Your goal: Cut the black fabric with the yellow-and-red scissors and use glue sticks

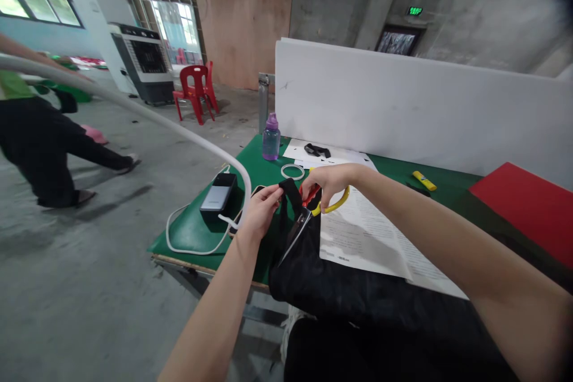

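My left hand (262, 210) pinches a black strap (292, 191) that rises from a black fabric piece (313, 268) draped over the near edge of the green table (192, 233). My right hand (329, 182) grips scissors with red and yellow handles (333, 204); their metal blades (296, 233) point down toward the fabric beside the strap. Both hands sit close together above the fabric.
A power bank (218, 196) with a white cable (179, 239), a purple water bottle (271, 137), a white ring (292, 171), printed paper sheets (367, 233), a yellow marker (424, 180) and a red sheet (528, 203) lie on the table. A white board (403, 101) stands behind. A person (40, 143) walks at left.
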Demonstrator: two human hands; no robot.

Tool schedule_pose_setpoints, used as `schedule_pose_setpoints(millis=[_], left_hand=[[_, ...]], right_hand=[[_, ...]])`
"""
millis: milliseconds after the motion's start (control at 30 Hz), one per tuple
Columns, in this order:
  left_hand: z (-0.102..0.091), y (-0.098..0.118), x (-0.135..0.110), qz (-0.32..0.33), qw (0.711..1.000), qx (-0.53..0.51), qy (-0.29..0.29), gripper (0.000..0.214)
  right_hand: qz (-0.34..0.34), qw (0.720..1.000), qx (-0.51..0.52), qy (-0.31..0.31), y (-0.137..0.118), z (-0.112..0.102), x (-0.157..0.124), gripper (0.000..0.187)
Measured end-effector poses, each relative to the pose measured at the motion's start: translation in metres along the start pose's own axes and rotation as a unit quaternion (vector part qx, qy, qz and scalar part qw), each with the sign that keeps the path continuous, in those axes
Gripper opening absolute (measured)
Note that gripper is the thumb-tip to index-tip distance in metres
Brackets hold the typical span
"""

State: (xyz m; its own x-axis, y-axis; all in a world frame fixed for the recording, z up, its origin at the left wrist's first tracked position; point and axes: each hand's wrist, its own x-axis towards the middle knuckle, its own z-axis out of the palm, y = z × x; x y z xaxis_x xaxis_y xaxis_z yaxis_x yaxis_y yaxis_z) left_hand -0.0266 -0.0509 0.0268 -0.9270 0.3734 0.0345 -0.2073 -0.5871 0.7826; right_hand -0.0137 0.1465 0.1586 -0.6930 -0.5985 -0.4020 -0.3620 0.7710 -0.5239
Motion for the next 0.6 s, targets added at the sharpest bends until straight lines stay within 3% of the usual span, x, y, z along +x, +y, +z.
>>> schedule_pose_setpoints(millis=[300,600], left_hand=[[0.002,0.002,-0.001,0.002,1.0,-0.015,0.01,0.028],[0.009,0.01,-0.007,-0.004,1.0,-0.027,0.004,0.032]], right_hand=[[0.036,0.999,-0.013,-0.027,0.003,0.0,-0.003,0.052],[0.067,0.997,-0.044,-0.011,0.006,0.011,-0.015,0.049]])
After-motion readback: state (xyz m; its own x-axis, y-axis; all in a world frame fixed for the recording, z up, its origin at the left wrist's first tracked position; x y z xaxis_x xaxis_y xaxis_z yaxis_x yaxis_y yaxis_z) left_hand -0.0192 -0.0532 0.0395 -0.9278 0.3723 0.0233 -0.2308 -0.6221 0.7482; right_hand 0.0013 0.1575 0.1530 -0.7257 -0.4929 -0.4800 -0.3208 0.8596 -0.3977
